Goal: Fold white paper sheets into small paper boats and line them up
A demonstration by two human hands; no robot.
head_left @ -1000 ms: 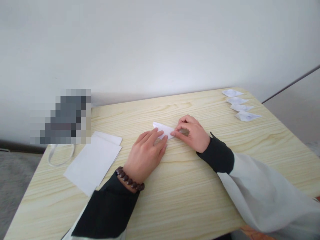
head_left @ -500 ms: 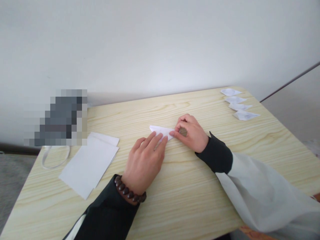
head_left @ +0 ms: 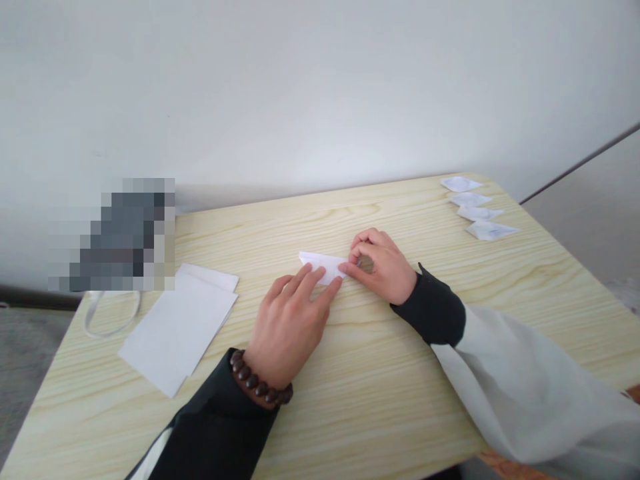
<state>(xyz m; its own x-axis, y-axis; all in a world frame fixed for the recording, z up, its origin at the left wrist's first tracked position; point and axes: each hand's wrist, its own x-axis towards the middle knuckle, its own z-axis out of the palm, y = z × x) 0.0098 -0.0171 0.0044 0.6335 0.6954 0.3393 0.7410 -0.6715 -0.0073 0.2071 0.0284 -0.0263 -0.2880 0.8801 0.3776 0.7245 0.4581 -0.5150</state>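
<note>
A small piece of white folded paper (head_left: 327, 260) lies on the table between my two hands, its long folded edge facing the wall. My left hand (head_left: 290, 320), wearing a dark bead bracelet (head_left: 257, 385), rests its outstretched fingertips on the paper's left and middle part, with the thumb along the near edge. At the paper's right end, my right hand (head_left: 383, 267) pinches it between thumb and curled fingers. That end is hidden by the fingers.
White paper sheets (head_left: 175, 327) lie stacked at the left. Beyond them are a white loop (head_left: 113, 333) and a blurred-out dark object (head_left: 120, 233). Several folded paper boats (head_left: 493, 231) stand in a row at the far right. A wall (head_left: 320, 100) borders the wooden table (head_left: 375, 400).
My left thumb has slid slightly right along the paper's near edge, showing more of the paper. The right hand keeps almost the same position.
</note>
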